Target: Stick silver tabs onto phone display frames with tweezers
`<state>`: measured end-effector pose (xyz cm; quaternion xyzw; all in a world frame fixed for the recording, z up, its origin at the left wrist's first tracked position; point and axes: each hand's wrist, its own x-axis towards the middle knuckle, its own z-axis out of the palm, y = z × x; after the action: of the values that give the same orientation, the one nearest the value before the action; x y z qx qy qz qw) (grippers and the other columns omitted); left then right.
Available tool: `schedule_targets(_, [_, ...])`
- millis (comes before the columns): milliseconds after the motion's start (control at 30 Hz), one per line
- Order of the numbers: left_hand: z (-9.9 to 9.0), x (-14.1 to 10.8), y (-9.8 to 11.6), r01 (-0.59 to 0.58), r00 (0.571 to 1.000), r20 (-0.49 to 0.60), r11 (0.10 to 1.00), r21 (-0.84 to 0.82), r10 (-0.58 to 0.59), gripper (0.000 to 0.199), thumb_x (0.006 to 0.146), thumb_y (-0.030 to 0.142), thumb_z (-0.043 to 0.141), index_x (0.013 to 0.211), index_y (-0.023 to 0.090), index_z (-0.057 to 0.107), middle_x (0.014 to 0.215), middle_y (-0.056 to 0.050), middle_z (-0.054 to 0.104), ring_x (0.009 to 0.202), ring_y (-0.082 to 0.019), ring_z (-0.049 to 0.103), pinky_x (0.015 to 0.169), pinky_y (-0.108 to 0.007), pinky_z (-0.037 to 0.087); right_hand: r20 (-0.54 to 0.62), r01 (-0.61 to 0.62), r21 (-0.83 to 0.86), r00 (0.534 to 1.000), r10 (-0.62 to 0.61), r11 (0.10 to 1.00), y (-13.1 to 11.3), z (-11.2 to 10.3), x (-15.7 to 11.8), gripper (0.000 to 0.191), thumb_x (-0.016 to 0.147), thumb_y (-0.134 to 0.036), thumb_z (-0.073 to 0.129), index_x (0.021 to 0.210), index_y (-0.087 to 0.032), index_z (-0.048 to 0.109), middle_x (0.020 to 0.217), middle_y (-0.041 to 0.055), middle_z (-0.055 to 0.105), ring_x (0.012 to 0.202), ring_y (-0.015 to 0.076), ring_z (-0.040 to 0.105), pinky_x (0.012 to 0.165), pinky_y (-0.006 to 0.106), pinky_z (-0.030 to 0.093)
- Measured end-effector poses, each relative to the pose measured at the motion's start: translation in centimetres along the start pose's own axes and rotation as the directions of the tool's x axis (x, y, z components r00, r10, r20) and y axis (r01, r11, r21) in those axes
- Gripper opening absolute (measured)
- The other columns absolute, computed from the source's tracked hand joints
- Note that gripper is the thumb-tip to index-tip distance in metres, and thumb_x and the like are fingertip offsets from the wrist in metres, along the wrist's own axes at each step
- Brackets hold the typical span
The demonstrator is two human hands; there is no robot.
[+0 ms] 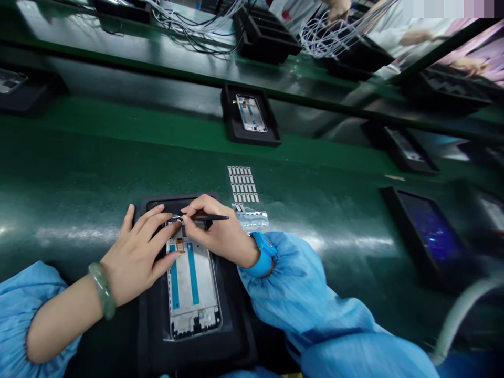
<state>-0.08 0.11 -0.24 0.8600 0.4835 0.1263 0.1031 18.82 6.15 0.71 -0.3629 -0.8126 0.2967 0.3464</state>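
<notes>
Right, clock = from phone mid-frame [184, 283] center. Mid-frame lies lengthwise, silver side up, in black tray [236, 320], near end of green workbench [98, 173]. 2 blue strips [193, 275] run along it; orange flex connector [180, 245] toward 12.

Left hand [136, 257] in from 10: fingers apart, tips down at the 12 o'clock end. Contact under the tips too small to tell. Jade-green bangle [102, 291] on wrist.

Right hand [216, 237] at 1: thumb and fingers clamped on slim black tweezer-like tool [216, 217], tip at the 12 o'clock end, by the left fingertips. Blue wristband [263, 254] on that wrist.

Sticker sheet [242, 184] at 1, shiny film [254, 219] at its 6. Farther out at 1: second tray [252, 139] with another mid-frame [252, 113]. White cable bundle [325, 39] beyond; co-worker's hand [338, 9] at it.
</notes>
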Motion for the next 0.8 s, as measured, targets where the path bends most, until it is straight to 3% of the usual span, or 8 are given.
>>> schedule_targets(367, [-0.18,-0.02,-0.03,0.007,1.000,0.010,1.000,-0.005,-0.007,0.040,0.089,0.039,0.043,0.124,0.020,0.046,0.125,-0.010,0.051,0.129,-0.029,0.035,0.105,-0.064,0.019,-0.037,-0.154,0.145,0.986,0.160,0.977,-0.38,0.01,0.23,0.006,0.079,-0.015,0.053,0.084,-0.019,0.052,0.082,-0.0004,0.058,0.071,0.0090,0.059,0.062,0.019,0.049])
schedule_targets(600, [-0.17,0.03,-0.07,0.001,1.000,-0.004,1.000,-0.012,-0.001,0.040,0.087,0.041,0.045,0.122,0.021,0.048,0.123,-0.010,0.052,0.127,-0.030,0.037,0.106,-0.063,0.018,-0.070,-0.090,0.048,0.993,0.093,0.995,-0.37,0.20,0.29,0.006,0.077,-0.014,0.052,0.080,-0.019,0.050,0.081,-0.0003,0.057,0.074,0.0099,0.058,0.067,0.021,0.049])
schedule_targets(800, [-0.24,0.06,-0.02,0.000,1.000,0.013,1.000,-0.008,0.000,0.041,0.088,0.040,0.044,0.124,0.021,0.046,0.125,-0.010,0.051,0.128,-0.030,0.036,0.105,-0.065,0.018,-0.016,-0.225,0.180,0.973,0.231,0.958,0.02,-0.08,0.41,0.007,0.077,-0.016,0.052,0.080,-0.020,0.047,0.074,-0.0025,0.056,0.060,0.0077,0.056,0.055,0.019,0.048])
